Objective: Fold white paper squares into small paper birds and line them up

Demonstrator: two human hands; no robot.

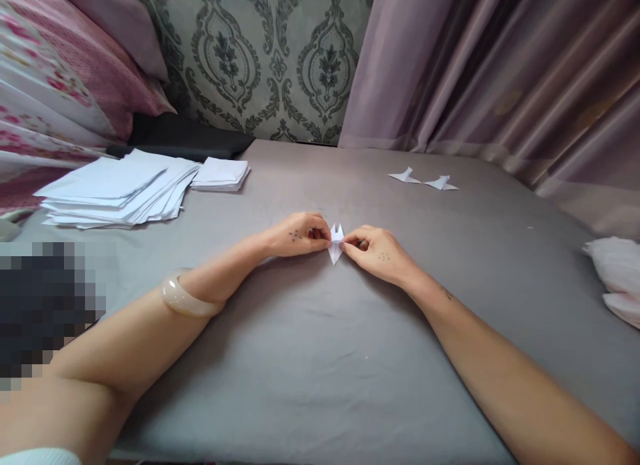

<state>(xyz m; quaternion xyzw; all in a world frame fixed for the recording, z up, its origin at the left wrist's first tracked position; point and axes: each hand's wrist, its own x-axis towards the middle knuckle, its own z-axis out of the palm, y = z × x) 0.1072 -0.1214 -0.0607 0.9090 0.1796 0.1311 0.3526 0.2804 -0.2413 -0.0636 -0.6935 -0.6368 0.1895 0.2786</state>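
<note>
A small piece of folded white paper (335, 247) is held between my two hands over the middle of the grey surface. Two narrow points stick up at its far end and one point faces me. My left hand (302, 234) pinches its left edge between thumb and fingers. From the other side, my right hand (374, 250) grips the right edge, also in a pinch. A pale bangle circles my left forearm. Farther back on the right lie two finished-looking folded paper shapes (405, 176), (442, 183), each with a raised tip.
At the back left lies a large, uneven stack of white paper (115, 188), with a smaller stack of paper (220, 174) beside it. Pink curtains (450, 65) hang behind on the right. A white plastic-looking bundle (617, 271) sits at the right edge.
</note>
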